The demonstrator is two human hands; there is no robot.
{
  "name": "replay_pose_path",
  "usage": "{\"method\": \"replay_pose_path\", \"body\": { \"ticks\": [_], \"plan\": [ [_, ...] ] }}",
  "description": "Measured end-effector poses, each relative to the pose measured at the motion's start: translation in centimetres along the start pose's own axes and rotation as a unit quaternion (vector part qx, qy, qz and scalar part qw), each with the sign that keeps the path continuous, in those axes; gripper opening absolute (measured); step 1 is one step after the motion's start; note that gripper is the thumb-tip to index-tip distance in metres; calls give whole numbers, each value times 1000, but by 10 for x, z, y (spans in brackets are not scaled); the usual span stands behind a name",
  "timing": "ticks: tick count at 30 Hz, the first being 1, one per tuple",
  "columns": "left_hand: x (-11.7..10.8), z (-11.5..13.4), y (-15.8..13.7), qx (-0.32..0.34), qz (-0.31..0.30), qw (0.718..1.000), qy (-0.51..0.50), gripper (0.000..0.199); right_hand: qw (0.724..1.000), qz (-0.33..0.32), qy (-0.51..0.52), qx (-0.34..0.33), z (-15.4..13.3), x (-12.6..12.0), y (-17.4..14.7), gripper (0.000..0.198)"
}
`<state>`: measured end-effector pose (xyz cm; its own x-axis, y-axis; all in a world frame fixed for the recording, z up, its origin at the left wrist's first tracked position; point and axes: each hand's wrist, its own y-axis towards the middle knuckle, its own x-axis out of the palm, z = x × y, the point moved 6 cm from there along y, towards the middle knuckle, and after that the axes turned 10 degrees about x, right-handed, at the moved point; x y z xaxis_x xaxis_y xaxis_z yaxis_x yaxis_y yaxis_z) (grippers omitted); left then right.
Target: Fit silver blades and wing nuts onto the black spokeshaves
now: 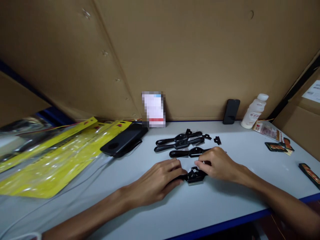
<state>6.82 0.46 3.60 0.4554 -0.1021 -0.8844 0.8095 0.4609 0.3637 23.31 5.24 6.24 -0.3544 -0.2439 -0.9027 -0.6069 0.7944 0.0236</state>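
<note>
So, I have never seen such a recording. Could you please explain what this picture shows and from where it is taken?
There is no machine here. One camera on a person's head looks down at their own bare hands over a pale table. The left hand and the right hand together hold a black spokeshave. Three more spokeshaves lie behind it. Yellow packaging cards lie at the left; a phone and a white bottle stand against the cardboard wall.
</note>
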Motion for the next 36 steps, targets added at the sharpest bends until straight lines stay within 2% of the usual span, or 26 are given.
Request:
{"method": "replay_pose_path", "body": {
  "ticks": [2, 5, 9, 12, 18, 22, 25, 28, 36],
  "plan": [
    [1, -1, -1, -2, -3, 1000, 3, 19, 999, 36, -28, 5, 3, -4, 0, 34],
    [2, -1, -2, -1, -7, 1000, 7, 18, 998, 44, -50, 3, 4, -6, 0, 29],
    [1, -1, -1, -6, -10, 1000, 3, 19, 996, -3, -83, 13, 2, -1, -2, 30],
    [2, -2, -1, -10, -16, 1000, 0, 20, 996, -40, -85, -3, -2, 4, -3, 31],
    [4, -2, -3, -10, -27, 1000, 6, 20, 994, -70, -84, -17, -2, 3, -4, 31],
    [3, -2, -2, -9, -23, 1000, 5, 20, 990, -104, -99, 2, 4, -8, -6, 18],
    [2, -1, -1, -5, -23, 1000, 4, 20, 982, -138, -131, 1, 6, -9, -9, 35],
    [0, -1, 0, -2, -24, 1000, 8, 19, 977, -145, -155, -9, 3, -5, -13, 43],
    [0, -1, 0, -1, -18, 1000, -1, 18, 977, -120, -175, -35, -7, 2, -18, 27]
  ]
}}
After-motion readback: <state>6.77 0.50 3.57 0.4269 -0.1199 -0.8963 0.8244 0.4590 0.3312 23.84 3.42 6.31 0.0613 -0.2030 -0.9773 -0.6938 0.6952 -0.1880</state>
